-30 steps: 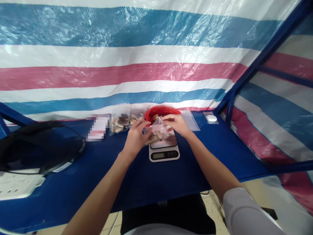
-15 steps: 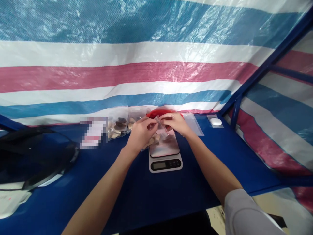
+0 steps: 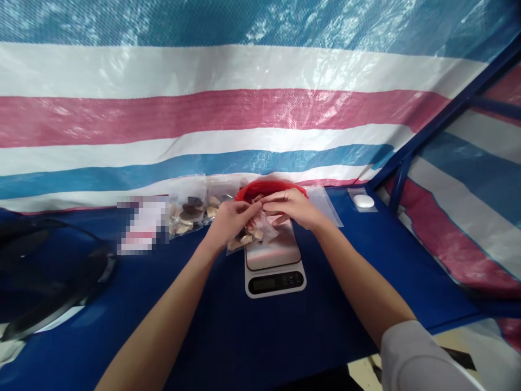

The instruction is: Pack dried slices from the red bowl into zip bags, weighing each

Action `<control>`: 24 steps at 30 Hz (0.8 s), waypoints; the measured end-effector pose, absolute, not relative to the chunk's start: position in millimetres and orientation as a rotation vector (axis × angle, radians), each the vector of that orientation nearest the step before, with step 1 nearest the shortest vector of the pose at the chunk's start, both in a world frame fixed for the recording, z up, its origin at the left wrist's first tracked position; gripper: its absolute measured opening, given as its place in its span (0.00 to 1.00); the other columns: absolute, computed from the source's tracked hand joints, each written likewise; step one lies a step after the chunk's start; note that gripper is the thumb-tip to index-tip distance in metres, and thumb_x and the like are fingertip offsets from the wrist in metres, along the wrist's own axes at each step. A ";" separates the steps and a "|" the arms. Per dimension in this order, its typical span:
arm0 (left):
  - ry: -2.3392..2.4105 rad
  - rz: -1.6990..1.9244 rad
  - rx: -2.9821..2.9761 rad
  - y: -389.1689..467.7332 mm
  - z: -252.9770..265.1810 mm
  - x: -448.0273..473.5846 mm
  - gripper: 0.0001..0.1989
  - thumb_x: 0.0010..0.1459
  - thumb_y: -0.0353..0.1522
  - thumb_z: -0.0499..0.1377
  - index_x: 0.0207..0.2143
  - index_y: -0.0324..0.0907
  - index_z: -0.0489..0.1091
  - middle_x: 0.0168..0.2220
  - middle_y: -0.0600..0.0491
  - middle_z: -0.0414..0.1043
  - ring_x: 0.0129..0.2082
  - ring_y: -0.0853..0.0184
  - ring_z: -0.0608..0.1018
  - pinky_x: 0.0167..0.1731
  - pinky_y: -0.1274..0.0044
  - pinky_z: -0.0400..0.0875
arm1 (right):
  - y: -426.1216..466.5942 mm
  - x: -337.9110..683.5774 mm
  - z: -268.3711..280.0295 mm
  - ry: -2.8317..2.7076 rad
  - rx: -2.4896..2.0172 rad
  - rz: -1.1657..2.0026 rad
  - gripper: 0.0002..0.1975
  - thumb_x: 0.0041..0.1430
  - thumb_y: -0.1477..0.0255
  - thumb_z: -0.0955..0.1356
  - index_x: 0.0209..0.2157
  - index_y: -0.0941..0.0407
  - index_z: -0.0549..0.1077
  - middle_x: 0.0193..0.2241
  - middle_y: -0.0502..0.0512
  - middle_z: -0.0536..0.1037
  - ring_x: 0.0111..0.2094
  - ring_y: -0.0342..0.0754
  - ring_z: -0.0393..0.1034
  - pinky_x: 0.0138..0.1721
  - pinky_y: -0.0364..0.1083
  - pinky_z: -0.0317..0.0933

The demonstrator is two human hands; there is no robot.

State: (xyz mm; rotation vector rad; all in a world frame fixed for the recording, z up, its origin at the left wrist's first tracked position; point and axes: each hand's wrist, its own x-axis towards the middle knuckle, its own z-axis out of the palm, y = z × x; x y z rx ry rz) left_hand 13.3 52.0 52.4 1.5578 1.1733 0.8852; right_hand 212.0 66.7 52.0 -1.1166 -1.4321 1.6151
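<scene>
A clear zip bag (image 3: 246,239) with pale, flat stone-like pieces in it hangs from my hands, over the left part of a digital kitchen scale (image 3: 273,252). My left hand (image 3: 231,221) pinches the bag near its top edge. Fingers of my right hand (image 3: 293,206) close on the same edge, touching the left fingertips. Behind my hands sits a red basin (image 3: 260,187), its inside mostly hidden. The display of the scale shows no readable number.
Filled zip bags (image 3: 186,216) stand left of the basin, beside a blurred-out paper (image 3: 142,225). Flat clear bags (image 3: 325,203) lie to the right, then a white rounded case (image 3: 363,201). A black cable-like object (image 3: 93,277) lies at the left on the blue table (image 3: 228,331).
My hands have come together along the bag's top edge, where before they were slightly apart. The view has shifted a little, and more of the basin shows.
</scene>
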 end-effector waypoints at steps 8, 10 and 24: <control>1.126 0.873 1.351 56.2 46.8 12.0 0.21 0.48 0.47 0.69 0.27 0.36 0.77 0.23 0.51 0.76 0.23 0.69 0.75 0.26 0.78 0.71 | 66.1 213.4 53.2 -1.501 -1.155 1.576 0.13 0.52 0.69 0.75 0.42 0.54 0.83 0.44 0.55 0.82 0.41 0.49 0.78 0.30 0.41 0.76; 1.107 0.886 1.338 56.6 44.5 11.9 0.20 0.48 0.46 0.69 0.27 0.36 0.77 0.23 0.51 0.76 0.23 0.70 0.75 0.25 0.78 0.70 | 64.3 213.0 55.6 -1.568 -1.180 1.559 0.12 0.53 0.69 0.75 0.40 0.55 0.83 0.39 0.54 0.83 0.38 0.48 0.78 0.28 0.40 0.76; 1.097 0.810 1.471 55.1 50.2 8.3 0.15 0.51 0.42 0.67 0.27 0.38 0.75 0.22 0.54 0.75 0.21 0.71 0.73 0.25 0.79 0.71 | 62.9 209.2 52.9 -1.724 -1.278 1.427 0.04 0.52 0.73 0.73 0.30 0.57 0.82 0.27 0.51 0.81 0.26 0.44 0.77 0.27 0.40 0.74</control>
